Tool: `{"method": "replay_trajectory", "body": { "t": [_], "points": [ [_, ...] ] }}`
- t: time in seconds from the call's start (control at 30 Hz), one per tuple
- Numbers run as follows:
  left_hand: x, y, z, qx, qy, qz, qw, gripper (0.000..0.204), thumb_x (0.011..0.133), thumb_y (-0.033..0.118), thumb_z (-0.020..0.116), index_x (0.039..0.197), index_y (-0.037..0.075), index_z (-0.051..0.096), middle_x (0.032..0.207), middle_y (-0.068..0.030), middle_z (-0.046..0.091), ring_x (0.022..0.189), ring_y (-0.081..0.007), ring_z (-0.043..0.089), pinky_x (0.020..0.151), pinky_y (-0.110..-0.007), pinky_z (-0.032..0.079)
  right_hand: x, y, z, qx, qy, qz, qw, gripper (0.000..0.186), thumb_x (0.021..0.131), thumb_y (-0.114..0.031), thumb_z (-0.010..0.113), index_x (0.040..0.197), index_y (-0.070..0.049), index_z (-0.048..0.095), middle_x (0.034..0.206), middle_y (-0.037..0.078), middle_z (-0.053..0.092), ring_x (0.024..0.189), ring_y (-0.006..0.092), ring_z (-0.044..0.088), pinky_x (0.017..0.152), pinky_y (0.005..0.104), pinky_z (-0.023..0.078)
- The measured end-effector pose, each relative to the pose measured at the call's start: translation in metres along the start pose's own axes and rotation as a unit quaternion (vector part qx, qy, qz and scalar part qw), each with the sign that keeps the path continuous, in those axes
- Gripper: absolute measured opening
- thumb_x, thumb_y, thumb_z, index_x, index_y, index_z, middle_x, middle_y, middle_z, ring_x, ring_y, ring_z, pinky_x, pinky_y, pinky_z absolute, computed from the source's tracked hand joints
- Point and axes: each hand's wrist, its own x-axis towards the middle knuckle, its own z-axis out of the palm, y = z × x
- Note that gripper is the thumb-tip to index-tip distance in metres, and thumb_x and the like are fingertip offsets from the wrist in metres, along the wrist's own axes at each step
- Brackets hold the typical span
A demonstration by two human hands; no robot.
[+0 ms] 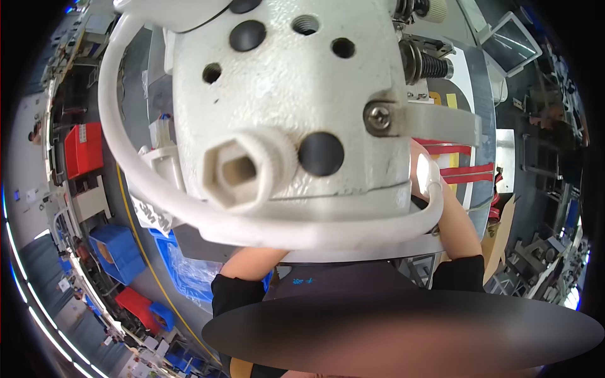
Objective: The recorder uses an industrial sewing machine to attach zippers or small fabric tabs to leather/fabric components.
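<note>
A white industrial sewing machine head (265,82) fills the upper middle and blocks most of the work area. My left forearm (255,261) reaches in under its lower edge, and the left hand is hidden behind the machine. On the machine's right side my right forearm (457,220) goes up past a white cable. Only a sliver of my right hand (418,157) shows there; its fingers are covered. Red straps (466,174) lie on the table just right of that hand. Whether either hand holds anything cannot be seen.
A thick white cable (321,233) loops around the machine's front. Spring-loaded thread tension parts (432,66) stick out at its right. A blue bin (189,271) with clear plastic stands at lower left, a cardboard box (499,236) at right. Farther left are red (84,149) and blue crates (118,253).
</note>
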Motion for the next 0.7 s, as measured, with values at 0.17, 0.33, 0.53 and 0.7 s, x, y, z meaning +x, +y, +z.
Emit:
{"method": "replay_trajectory", "body": {
  "t": [0.17,0.33,0.53,0.7],
  "points": [
    [0.015,-0.008,-0.031,-0.405,0.15,-0.25,0.866,0.026,0.082,0.01,0.069,0.104,-0.002,0.066,0.121,-0.0184,0.06,0.12,-0.0333,0.053,0.101,-0.044,0.044,0.006,-0.001,-0.005,-0.009,0.001,-0.022,1.0,0.036,0.072,-0.015,0.067,0.107,-0.008,0.067,0.12,0.006,0.064,0.117,0.0229,0.058,0.101,0.0392,0.046],
    [0.015,-0.008,-0.035,-0.413,0.111,-0.252,0.868,0.028,0.08,0.011,0.071,0.104,-0.002,0.066,0.123,-0.0181,0.06,0.121,-0.0322,0.053,0.101,-0.043,0.044,0.006,-0.003,-0.006,-0.009,0.011,-0.023,1.0,0.035,0.074,-0.014,0.065,0.108,-0.008,0.066,0.12,0.006,0.064,0.118,0.0225,0.058,0.1,0.0391,0.046],
    [0.016,-0.005,-0.033,-0.412,0.085,-0.26,0.869,0.029,0.08,0.01,0.072,0.105,-0.002,0.066,0.124,-0.0173,0.059,0.123,-0.032,0.052,0.102,-0.043,0.043,0.005,-0.005,-0.006,-0.022,0.01,-0.023,0.999,0.034,0.075,-0.015,0.065,0.108,-0.008,0.065,0.12,0.006,0.064,0.118,0.0219,0.057,0.101,0.0389,0.045],
    [0.011,0.021,-0.014,-0.445,0.155,-0.304,0.828,0.032,0.08,0.009,0.071,0.109,-0.003,0.064,0.13,-0.0177,0.054,0.128,-0.0317,0.047,0.104,-0.043,0.041,0.009,-0.007,-0.004,-0.015,0.007,-0.028,0.999,0.034,0.075,-0.015,0.064,0.108,-0.007,0.066,0.119,0.006,0.064,0.118,0.0217,0.057,0.101,0.0389,0.045]
  ]
}}
